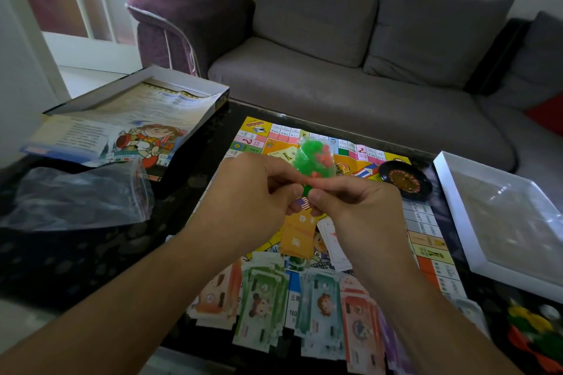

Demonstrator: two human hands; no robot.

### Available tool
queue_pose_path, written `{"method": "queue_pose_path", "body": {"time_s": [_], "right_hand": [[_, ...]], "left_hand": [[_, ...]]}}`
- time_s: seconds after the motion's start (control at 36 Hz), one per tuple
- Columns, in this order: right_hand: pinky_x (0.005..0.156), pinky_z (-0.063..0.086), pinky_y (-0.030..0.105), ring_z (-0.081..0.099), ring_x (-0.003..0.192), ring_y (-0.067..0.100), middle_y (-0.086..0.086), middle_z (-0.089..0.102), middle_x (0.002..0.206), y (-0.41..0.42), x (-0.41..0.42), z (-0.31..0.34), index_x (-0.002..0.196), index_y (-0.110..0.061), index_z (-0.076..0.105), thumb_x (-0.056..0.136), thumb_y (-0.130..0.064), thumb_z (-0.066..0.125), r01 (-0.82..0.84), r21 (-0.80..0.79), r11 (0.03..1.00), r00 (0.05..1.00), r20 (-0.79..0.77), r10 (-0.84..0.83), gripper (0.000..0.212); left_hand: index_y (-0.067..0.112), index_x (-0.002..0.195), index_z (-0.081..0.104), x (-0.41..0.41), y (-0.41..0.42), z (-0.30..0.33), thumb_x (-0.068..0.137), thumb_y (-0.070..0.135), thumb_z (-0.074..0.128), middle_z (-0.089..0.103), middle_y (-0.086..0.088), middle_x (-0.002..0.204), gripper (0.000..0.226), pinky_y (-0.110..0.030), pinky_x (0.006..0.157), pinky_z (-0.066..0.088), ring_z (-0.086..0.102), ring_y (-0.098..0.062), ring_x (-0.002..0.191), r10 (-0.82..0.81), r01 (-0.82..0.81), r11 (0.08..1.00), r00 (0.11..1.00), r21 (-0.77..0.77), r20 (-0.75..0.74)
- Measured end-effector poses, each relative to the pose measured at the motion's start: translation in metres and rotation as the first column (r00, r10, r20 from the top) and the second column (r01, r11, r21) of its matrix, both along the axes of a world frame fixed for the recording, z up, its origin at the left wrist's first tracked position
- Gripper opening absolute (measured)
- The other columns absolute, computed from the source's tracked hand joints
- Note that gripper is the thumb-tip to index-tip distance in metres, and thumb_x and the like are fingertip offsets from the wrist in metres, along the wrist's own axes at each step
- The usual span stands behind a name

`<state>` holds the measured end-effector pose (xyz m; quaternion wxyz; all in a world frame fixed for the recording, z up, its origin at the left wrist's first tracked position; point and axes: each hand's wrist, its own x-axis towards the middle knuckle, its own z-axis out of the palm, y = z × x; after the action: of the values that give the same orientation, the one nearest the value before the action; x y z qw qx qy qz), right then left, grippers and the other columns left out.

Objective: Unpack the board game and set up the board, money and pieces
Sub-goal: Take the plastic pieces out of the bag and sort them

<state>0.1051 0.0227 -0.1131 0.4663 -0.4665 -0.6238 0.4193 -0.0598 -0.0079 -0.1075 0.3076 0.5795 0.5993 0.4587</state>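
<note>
Both hands, left and right, pinch the near end of a small clear bag of green and red pieces, held above the middle of the board; each grip is clenched on it, seemingly to open it. The board lies unfolded on the bench, money in stacks at its near edge, cards mid-board, a roulette wheel far right. Pieces remain to be set out. Left, the box holds a rule sheet; right, the tray looks empty; an emptied bag lies left
</note>
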Motion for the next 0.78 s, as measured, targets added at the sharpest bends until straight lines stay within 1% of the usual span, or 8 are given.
{"method": "queue_pose_path", "body": {"time_s": [0.03,0.11,0.25,0.33,0.47,0.61,0.72,0.78], "right_hand": [[0.064,0.057,0.019,0.073,0.065,0.015,-0.002,0.078,0.074,0.000,0.000,0.000,0.090,-0.026,0.083,0.087,-0.001,0.080,-0.004,-0.003,1.000,1.000,0.002,0.004,0.025],[0.068,0.060,0.023,0.076,0.069,0.018,0.000,0.080,0.077,0.001,-0.001,0.001,0.093,-0.022,0.083,0.089,-0.002,0.079,-0.020,-0.028,0.999,0.999,-0.030,0.020,0.021],[0.071,0.061,0.024,0.077,0.073,0.019,0.001,0.081,0.082,0.000,-0.003,0.001,0.092,-0.024,0.082,0.091,-0.002,0.076,-0.047,-0.070,0.996,0.994,-0.098,0.040,0.023],[0.070,0.061,0.023,0.077,0.073,0.019,0.002,0.081,0.083,0.000,-0.002,0.000,0.092,-0.023,0.082,0.091,-0.001,0.075,-0.053,-0.066,0.996,0.991,-0.124,0.044,0.023],[0.073,0.064,0.032,0.077,0.081,0.025,0.002,0.081,0.090,0.001,-0.002,-0.006,0.095,-0.023,0.083,0.092,-0.003,0.075,-0.030,-0.049,0.998,0.989,-0.149,0.022,0.021],[0.074,0.063,0.032,0.073,0.077,0.019,-0.003,0.081,0.092,0.002,-0.003,-0.009,0.093,-0.027,0.083,0.091,-0.007,0.077,-0.019,-0.061,0.998,0.989,-0.145,0.010,0.021],[0.075,0.062,0.030,0.074,0.075,0.016,-0.007,0.081,0.089,0.004,-0.005,-0.008,0.097,-0.026,0.083,0.091,-0.010,0.078,-0.025,-0.058,0.998,0.996,-0.092,0.019,0.018],[0.075,0.062,0.029,0.075,0.079,0.015,-0.021,0.079,0.087,0.005,-0.008,-0.006,0.097,-0.031,0.082,0.092,-0.009,0.076,-0.047,-0.029,0.998,0.997,-0.063,0.045,0.024]], "left_hand": [[0.023,0.112,0.077,-0.001,0.000,0.001,0.096,0.010,0.072,0.078,0.006,0.075,0.021,-0.016,0.061,0.059,0.074,-0.003,0.067,-0.007,0.007,1.000,1.000,-0.003,0.014],[0.019,0.126,0.068,-0.006,0.000,0.001,0.094,0.006,0.074,0.079,0.003,0.080,0.036,-0.024,0.069,0.064,0.077,-0.009,0.069,-0.009,0.007,1.000,0.992,0.016,0.129],[0.011,0.119,0.071,-0.005,-0.002,-0.001,0.094,0.004,0.072,0.079,-0.003,0.080,0.026,-0.026,0.069,0.064,0.078,-0.015,0.070,0.001,-0.008,1.000,0.967,0.024,0.256],[0.010,0.116,0.072,-0.004,-0.003,-0.002,0.095,0.004,0.071,0.080,-0.003,0.080,0.022,-0.030,0.071,0.065,0.078,-0.017,0.072,0.003,-0.008,1.000,0.955,0.015,0.298],[0.004,0.110,0.074,0.002,-0.005,-0.004,0.094,-0.001,0.070,0.079,-0.011,0.079,0.017,-0.028,0.068,0.064,0.078,-0.024,0.072,0.024,-0.026,1.000,0.898,0.000,0.440],[0.007,0.109,0.075,0.001,-0.005,-0.005,0.094,0.005,0.071,0.080,-0.011,0.081,0.016,-0.044,0.080,0.065,0.079,-0.027,0.077,0.042,-0.022,0.999,0.893,-0.048,0.448],[0.006,0.115,0.073,-0.006,0.000,0.001,0.095,0.007,0.070,0.080,-0.014,0.088,0.020,-0.037,0.080,0.065,0.080,-0.026,0.084,0.041,0.049,0.986,0.854,-0.158,0.519],[0.007,0.116,0.072,-0.011,0.003,0.004,0.095,0.007,0.071,0.080,-0.015,0.092,0.021,-0.030,0.078,0.064,0.080,-0.025,0.087,0.018,0.113,0.973,0.830,-0.200,0.558]]}}
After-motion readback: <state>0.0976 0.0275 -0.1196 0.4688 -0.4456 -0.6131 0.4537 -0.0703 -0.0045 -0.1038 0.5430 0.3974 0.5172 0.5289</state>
